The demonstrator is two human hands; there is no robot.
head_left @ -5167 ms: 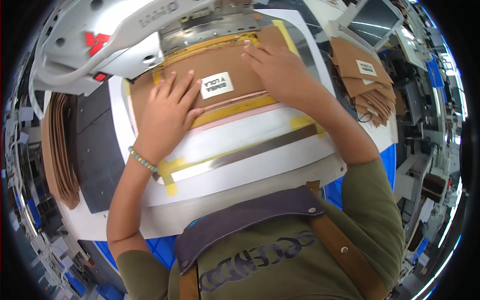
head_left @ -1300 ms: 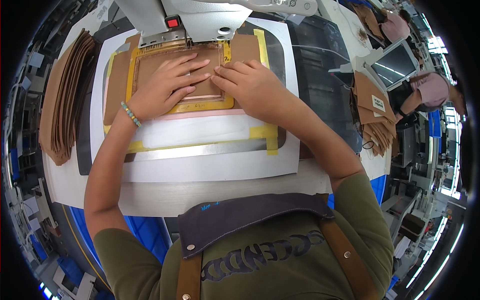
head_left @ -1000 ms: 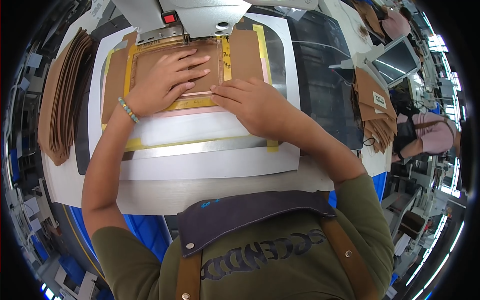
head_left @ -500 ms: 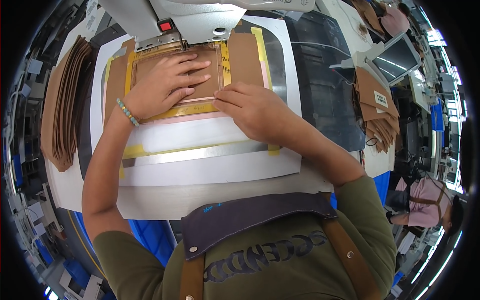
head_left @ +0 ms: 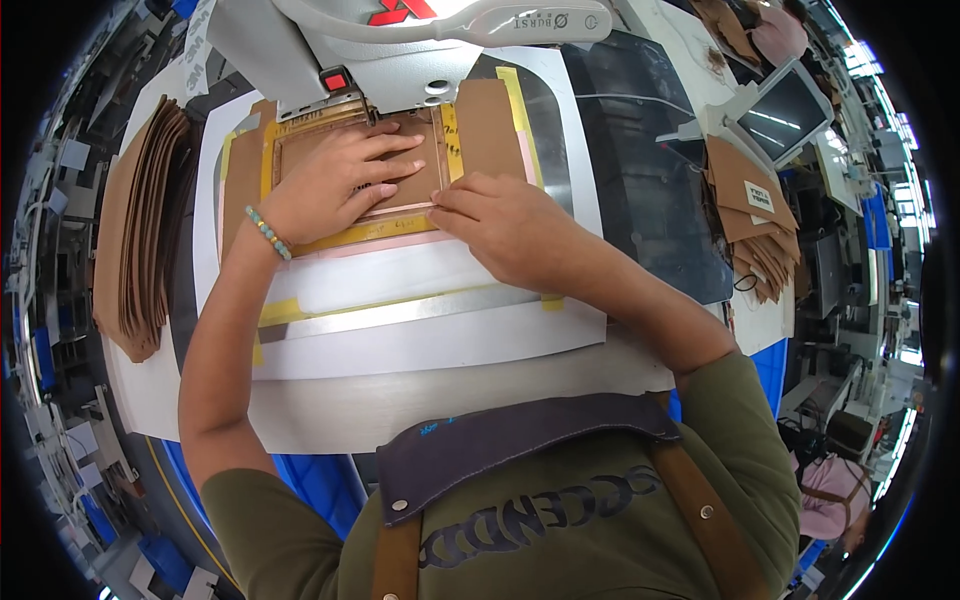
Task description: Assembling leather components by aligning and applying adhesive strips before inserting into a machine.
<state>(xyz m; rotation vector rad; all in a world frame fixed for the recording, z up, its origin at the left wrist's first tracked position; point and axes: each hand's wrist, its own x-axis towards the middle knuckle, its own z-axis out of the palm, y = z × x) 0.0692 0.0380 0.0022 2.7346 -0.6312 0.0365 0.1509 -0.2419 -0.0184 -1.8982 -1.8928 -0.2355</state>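
Note:
My left hand (head_left: pixel 345 185), a beaded bracelet (head_left: pixel 268 232) at its wrist, lies flat with spread fingers on a brown panel (head_left: pixel 414 188). Around that panel runs a rectangular template frame with yellow borders (head_left: pixel 375 232). At the frame's lower right corner is my right hand (head_left: pixel 505 228), its thumb and fingertips pressed together against the inner edge; whatever they may pinch is hidden. Just beyond my left fingers, the needle and presser foot (head_left: pixel 371 115) of a white sewing machine (head_left: pixel 400 70) come down at the panel's far edge.
Brown flat pieces stand stacked (head_left: pixel 140 230) at the left. More brown pieces (head_left: pixel 750 205) lie at the right, below a tilted screen (head_left: pixel 785 112). White sheet (head_left: pixel 440 350) and a metal strip (head_left: pixel 400 312) lie nearer me. A person in pink (head_left: pixel 835 490) is at far right.
The view has tilted, so the machine and table appear lower. Both hands keep nearly the same places on the panel and frame.

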